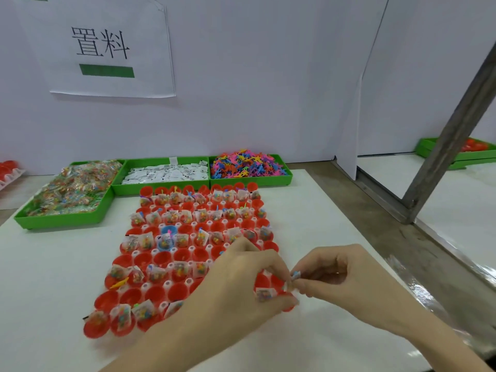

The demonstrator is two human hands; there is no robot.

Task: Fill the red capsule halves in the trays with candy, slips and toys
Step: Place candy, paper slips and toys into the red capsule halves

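Note:
A tray of red capsule halves (161, 259) lies on the white table in front of me. Many halves hold a clear candy packet (139, 217); others stand bare. One blue capsule half (168, 230) sits among them. My left hand (241, 280) hovers over the tray's near right corner with curled fingers, and a candy packet (264, 294) sits at its fingertips. My right hand (341, 275) pinches a small blue toy (295, 275) beside the left fingertips. Behind the tray stand green bins of candy packets (72, 191), white slips (166, 173) and coloured toys (247, 165).
A white partition with a printed sign (102, 47) closes the back. A grey metal post (451, 138) slants across the right side. More red capsules sit at the far left edge (8, 167) and in green trays (475, 149) at the far right.

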